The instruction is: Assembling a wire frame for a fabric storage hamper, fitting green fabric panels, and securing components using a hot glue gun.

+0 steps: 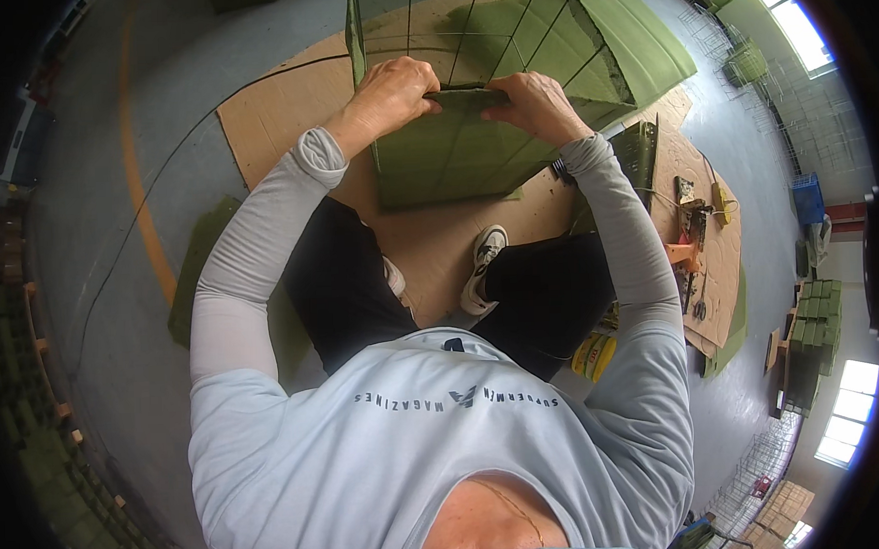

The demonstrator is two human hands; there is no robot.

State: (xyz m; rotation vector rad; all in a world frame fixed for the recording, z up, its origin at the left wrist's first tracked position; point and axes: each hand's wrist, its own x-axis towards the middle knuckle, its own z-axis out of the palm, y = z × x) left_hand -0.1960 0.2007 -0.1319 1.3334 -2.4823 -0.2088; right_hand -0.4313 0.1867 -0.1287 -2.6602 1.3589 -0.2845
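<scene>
A large box of dark wire bars covered in green fabric stands in front of my legs, its top open toward me. My left hand grips the fabric's near upper edge, fingers folded over it. A short way to the right, my right hand pinches the same edge with the thumb on the outer face. Between the hands the edge runs roughly level. The fingertips behind the edge are hidden. Green fabric also covers the box's right side and spreads out beyond it.
Cardboard lies under the box and my shoes. At right, a cardboard-topped surface holds scissors, an orange-handled tool and other tools. A yellow tub stands by my thigh. A black cable crosses the floor.
</scene>
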